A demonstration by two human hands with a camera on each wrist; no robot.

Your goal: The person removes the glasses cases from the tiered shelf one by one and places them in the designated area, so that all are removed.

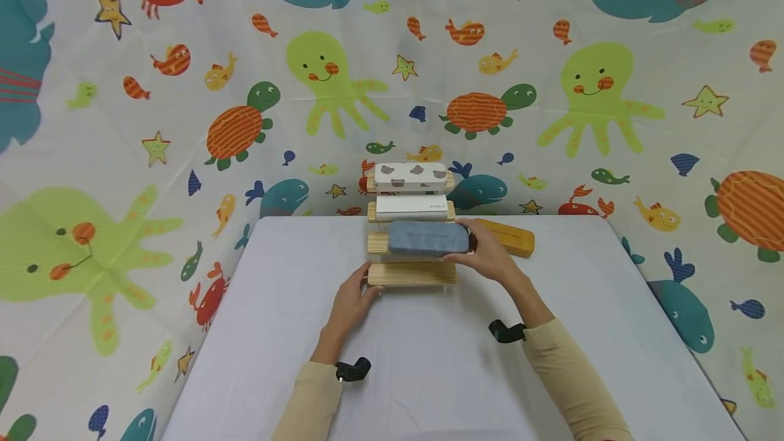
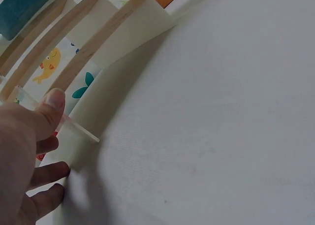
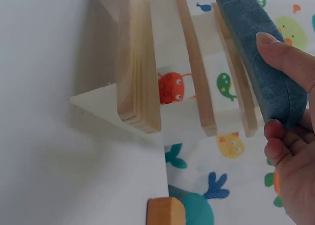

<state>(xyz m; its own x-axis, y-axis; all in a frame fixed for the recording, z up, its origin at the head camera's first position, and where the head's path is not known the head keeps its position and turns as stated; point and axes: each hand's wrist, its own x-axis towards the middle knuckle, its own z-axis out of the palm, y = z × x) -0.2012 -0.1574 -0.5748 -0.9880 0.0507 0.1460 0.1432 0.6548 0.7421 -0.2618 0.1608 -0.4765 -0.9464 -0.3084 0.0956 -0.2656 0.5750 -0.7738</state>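
A tiered display rack (image 1: 412,275) with wooden slats and translucent sides stands at the middle of the white table. My right hand (image 1: 488,252) grips the right end of a blue glasses case (image 1: 427,238), thumb on one side and fingers on the other. The case overlaps the second slat from the front in the head view, its left end short of the slat's end. At the rack's left side, my left hand (image 1: 354,299) holds the end of the front slat; its thumb (image 2: 55,101) shows against the slat in the left wrist view. The front slat is bare.
Higher up the rack lie a white glasses case (image 1: 412,207) and, on the top slat, a white case with brown patches (image 1: 410,177). A mustard-yellow case (image 1: 514,239) lies on the table (image 1: 294,257) behind my right hand. A sea-animal-print cloth (image 1: 380,107) hangs close behind the rack.
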